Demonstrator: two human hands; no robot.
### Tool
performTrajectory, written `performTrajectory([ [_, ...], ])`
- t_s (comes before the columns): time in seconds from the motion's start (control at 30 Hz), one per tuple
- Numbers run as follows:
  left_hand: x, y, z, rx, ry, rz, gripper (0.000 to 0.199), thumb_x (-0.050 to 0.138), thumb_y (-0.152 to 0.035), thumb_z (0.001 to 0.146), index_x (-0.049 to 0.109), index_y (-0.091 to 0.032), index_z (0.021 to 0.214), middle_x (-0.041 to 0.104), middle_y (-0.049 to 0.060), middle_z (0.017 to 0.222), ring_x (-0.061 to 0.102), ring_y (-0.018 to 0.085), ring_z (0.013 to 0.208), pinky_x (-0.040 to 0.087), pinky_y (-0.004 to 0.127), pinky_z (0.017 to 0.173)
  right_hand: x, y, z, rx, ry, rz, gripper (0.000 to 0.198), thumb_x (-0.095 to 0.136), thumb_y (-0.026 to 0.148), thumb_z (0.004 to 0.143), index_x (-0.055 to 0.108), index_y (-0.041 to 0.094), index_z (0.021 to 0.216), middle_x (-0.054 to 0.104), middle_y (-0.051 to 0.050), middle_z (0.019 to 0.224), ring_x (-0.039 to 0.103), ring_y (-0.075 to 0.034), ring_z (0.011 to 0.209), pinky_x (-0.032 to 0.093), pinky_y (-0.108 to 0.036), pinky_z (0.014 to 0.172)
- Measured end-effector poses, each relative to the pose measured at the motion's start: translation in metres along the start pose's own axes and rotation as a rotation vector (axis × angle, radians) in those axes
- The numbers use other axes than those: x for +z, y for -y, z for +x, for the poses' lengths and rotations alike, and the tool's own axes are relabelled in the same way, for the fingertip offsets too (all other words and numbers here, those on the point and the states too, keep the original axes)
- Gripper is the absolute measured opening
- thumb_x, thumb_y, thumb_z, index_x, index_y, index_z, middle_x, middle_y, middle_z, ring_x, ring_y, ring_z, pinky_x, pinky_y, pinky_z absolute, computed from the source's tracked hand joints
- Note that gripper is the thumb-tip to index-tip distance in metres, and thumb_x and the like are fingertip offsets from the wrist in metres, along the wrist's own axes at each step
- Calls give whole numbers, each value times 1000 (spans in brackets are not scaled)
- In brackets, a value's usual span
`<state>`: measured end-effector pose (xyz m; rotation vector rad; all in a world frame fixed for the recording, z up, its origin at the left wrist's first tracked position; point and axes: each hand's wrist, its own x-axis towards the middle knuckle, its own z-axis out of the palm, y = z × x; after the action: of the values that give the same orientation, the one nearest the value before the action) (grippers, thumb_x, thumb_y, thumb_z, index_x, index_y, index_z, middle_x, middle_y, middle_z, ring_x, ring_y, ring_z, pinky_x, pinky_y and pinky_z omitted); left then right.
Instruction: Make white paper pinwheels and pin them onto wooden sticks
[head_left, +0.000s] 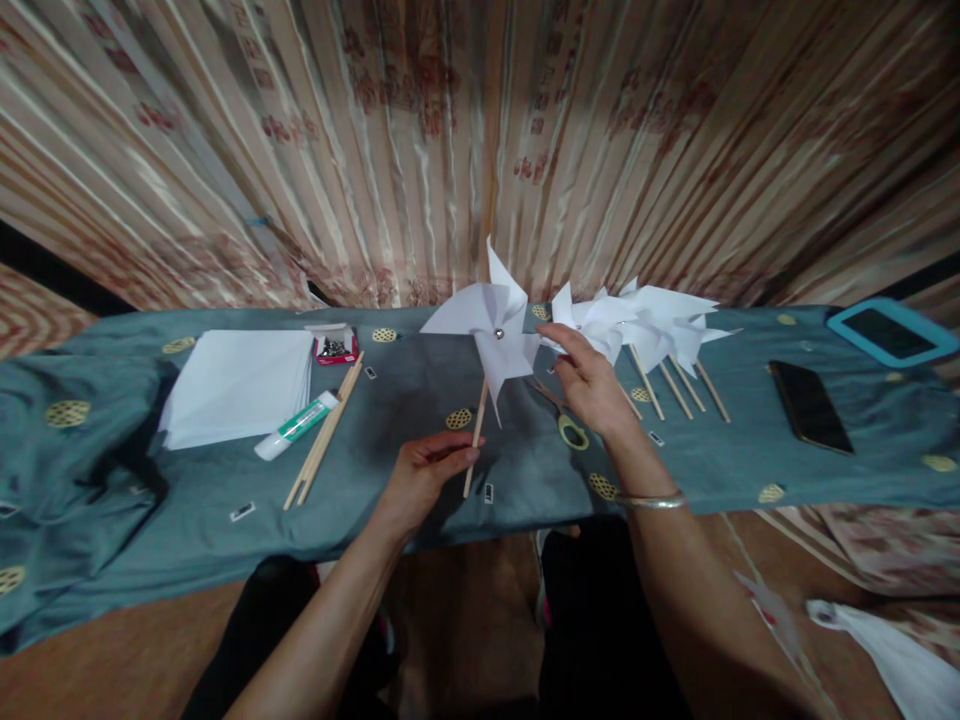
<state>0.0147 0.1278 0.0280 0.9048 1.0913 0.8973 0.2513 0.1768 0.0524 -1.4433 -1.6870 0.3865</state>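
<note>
A white paper pinwheel (487, 325) stands nearly upright in front of me, a shiny pin at its centre. My left hand (427, 475) pinches its wooden stick (475, 455) between thumb and fingers, near the lower end. Beside the right blade is my right hand (585, 375), its index finger stretched out at the blade's edge; whether it touches the paper I cannot tell. The other right fingers are loosely bent and hold nothing that shows. Partly under the right hand lie scissors (572, 432) with yellow-green handles. Several more pinwheels (652, 320) lie behind it.
On the left of the cloth-covered table (420, 390) are a stack of white paper (232, 385), a red box of pins (335, 345), a glue tube (296, 425) and wooden sticks (326, 440). A phone (810, 405) and a blue-framed device (892, 332) lie right. A curtain (465, 150) hangs behind.
</note>
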Motion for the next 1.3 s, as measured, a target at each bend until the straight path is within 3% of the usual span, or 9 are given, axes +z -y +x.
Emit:
performTrajectory([
  [0.2,0,0,1,19,-7,10,26,84,-34,57,79,-20,79,78,6,90,69,23,91,51,35,90,5,1,-1,66,225,142,38,45,13,74,75,23,94,69,-3,122,61,-22,117,41,-44,109],
  [0.5,0,1,2,20,-32,8,28,85,-36,55,79,-20,78,78,6,87,69,22,85,50,34,84,-5,31,-4,201,692,384,31,46,17,76,75,21,87,76,-2,86,69,-15,79,53,-25,65],
  [0.6,-1,2,2,27,-27,1,28,84,-36,56,79,-21,79,78,6,89,69,22,89,50,34,87,-14,32,-1,241,559,353,29,47,17,75,75,18,80,72,-2,69,64,-12,62,43,-21,51],
  [0.67,-1,2,1,24,-26,-1,27,84,-35,57,79,-21,79,78,6,90,69,23,91,50,35,89,-19,29,2,256,301,304,27,47,19,76,74,17,78,67,0,59,56,-11,52,38,-22,46],
  [0.77,-1,2,0,18,-22,7,27,84,-35,57,79,-21,79,78,6,90,69,23,91,50,35,89,-21,24,2,261,-117,139,30,45,20,80,74,17,86,63,-1,58,52,-14,50,42,-27,51],
  [0.83,0,2,0,12,-19,17,29,85,-37,56,79,-21,79,78,6,89,69,23,90,51,35,88,-18,22,1,211,-213,2,33,44,20,82,74,18,96,69,-4,72,59,-18,62,50,-33,63],
  [0.9,0,1,0,5,-18,20,29,85,-37,55,79,-21,79,78,6,89,69,23,90,51,35,88,-14,22,-2,96,-176,-89,38,44,18,82,71,21,109,71,-8,101,65,-24,88,52,-42,84],
  [1.03,1,0,0,4,-17,11,27,85,-36,56,79,-21,78,78,6,89,70,23,91,50,35,89,-6,21,-5,-47,-68,-162,46,45,13,80,67,25,118,54,-6,139,50,-29,125,37,-51,109],
  [1.3,2,1,2,18,-35,8,24,83,-32,57,80,-21,78,78,5,88,68,21,87,50,32,86,1,15,-5,-16,217,24,40,43,8,77,76,24,93,68,-4,120,59,-24,117,42,-43,106],
])
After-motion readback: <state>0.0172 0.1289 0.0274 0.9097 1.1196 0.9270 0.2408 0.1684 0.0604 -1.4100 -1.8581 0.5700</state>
